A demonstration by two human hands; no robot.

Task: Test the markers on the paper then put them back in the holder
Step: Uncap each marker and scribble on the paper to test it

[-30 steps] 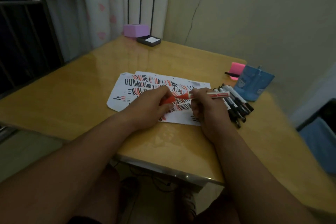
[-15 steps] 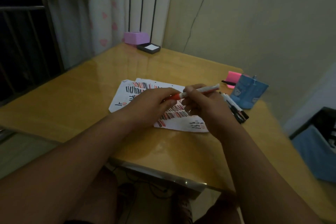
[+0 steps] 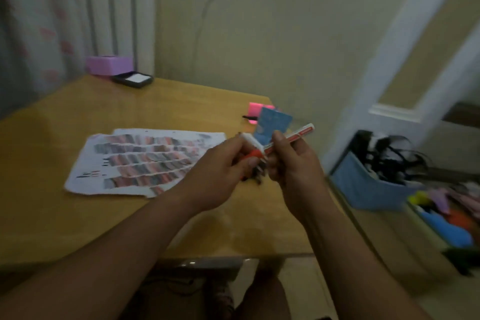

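Two hands, one marker (image 3: 298, 135) — your right hand (image 3: 293, 163) grips its body, your left hand (image 3: 220, 176) pinches the red cap (image 3: 253, 154). It points up-right — at the blue holder (image 3: 274, 123) just behind.

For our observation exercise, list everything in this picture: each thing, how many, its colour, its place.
table: one, yellow-brown, foreground
paper: two overlapping sheets, white with red and black strokes, mid-table
holder: one, blue, table's far right
pad: one, pink, behind the holder
box: one, purple, far left corner
tray: one, black, beside the box
loose markers: count unclear, white, behind the hands
marker: one, white and red, over the table
cap: one, red, at the marker's near end
bin: one, blue, floor at right
left hand: one, grips the cap
right hand: one, grips the marker
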